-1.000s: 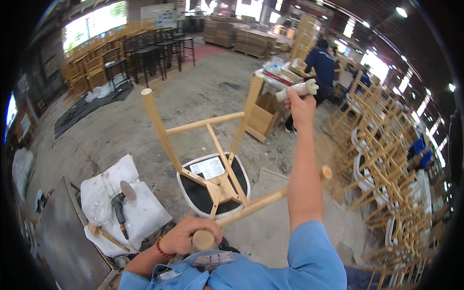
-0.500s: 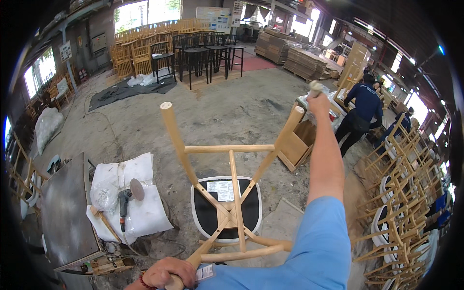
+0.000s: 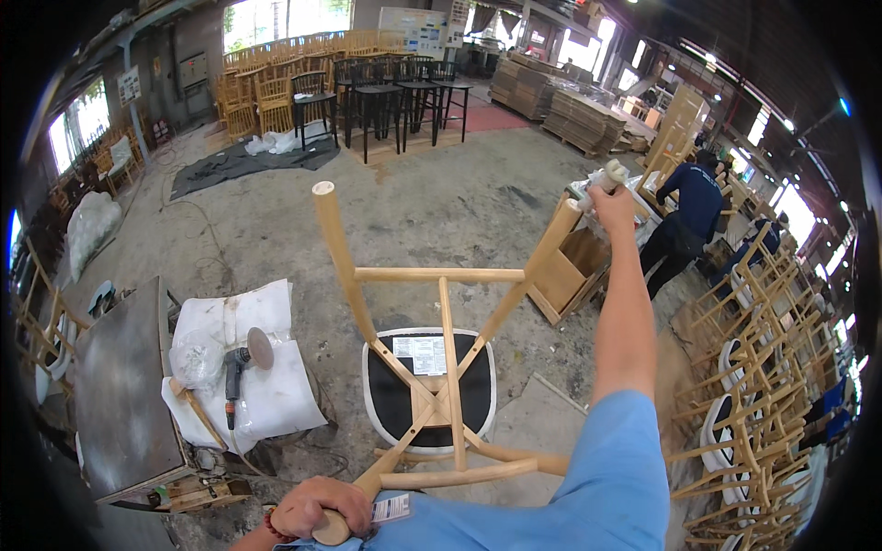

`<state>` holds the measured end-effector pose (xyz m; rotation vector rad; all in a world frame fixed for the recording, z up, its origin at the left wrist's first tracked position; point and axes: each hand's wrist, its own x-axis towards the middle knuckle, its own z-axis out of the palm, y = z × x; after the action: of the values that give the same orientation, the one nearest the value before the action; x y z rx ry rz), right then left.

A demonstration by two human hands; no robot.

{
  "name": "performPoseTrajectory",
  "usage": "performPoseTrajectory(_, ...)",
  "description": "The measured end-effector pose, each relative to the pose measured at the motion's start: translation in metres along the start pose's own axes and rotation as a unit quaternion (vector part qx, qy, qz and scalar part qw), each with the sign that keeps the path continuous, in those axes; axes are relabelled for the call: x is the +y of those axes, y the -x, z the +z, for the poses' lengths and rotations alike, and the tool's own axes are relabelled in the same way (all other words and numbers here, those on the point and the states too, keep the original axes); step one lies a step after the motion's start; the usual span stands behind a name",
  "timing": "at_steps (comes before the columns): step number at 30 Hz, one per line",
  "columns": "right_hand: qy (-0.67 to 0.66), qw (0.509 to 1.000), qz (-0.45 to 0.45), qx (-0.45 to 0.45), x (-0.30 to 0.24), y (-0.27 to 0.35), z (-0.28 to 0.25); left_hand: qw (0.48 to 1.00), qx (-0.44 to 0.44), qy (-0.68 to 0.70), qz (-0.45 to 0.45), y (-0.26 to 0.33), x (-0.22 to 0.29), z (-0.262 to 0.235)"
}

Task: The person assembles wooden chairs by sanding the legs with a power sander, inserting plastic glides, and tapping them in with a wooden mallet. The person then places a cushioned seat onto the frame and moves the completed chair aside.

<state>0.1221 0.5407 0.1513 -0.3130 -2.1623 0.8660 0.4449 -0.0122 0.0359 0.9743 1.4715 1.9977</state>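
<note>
I am reading no words clearly through my distant feed. Small print is showing on white labels (image 3: 424, 355) under the upturned chair's black seat (image 3: 384, 386), and on a tag (image 3: 391, 508) against the blue shirt (image 3: 588, 473). Blurred markings are covering a wall board (image 3: 423, 29), a post sign (image 3: 129, 84) and a co-worker's navy shirt (image 3: 691, 191).
</note>
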Motion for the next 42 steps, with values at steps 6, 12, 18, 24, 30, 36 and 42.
performPoseTrajectory(6,0.139,0.987,-0.073,0.019,-0.026,-0.01,-0.006,1.0,-0.027,0.002,0.008,0.006,0.001,-0.004)
performPoseTrajectory(12,-0.247,0.938,-0.105,-0.219,-0.163,0.057,0.123,1.0,-0.007,0.018,0.001,0.001,-0.006,0.001)
performPoseTrajectory(18,-0.299,0.875,-0.199,-0.325,-0.307,0.142,0.235,0.999,-0.006,0.034,0.005,0.004,-0.006,0.006)
performPoseTrajectory(24,-0.093,0.955,-0.167,-0.226,-0.314,0.118,0.259,1.0,0.009,-0.005,0.016,0.001,-0.002,0.005)
performPoseTrajectory(30,-0.208,0.912,-0.182,-0.303,-0.295,0.129,0.262,1.0,-0.002,0.003,0.03,0.001,-0.006,0.001)
performPoseTrajectory(36,-0.233,0.901,-0.153,-0.334,-0.3,0.134,0.248,1.0,-0.011,0.016,0.021,0.006,-0.011,0.003)
performPoseTrajectory(42,-0.248,0.89,-0.145,-0.354,-0.29,0.129,0.247,1.0,-0.011,-0.003,0.008,0.006,-0.009,0.005)
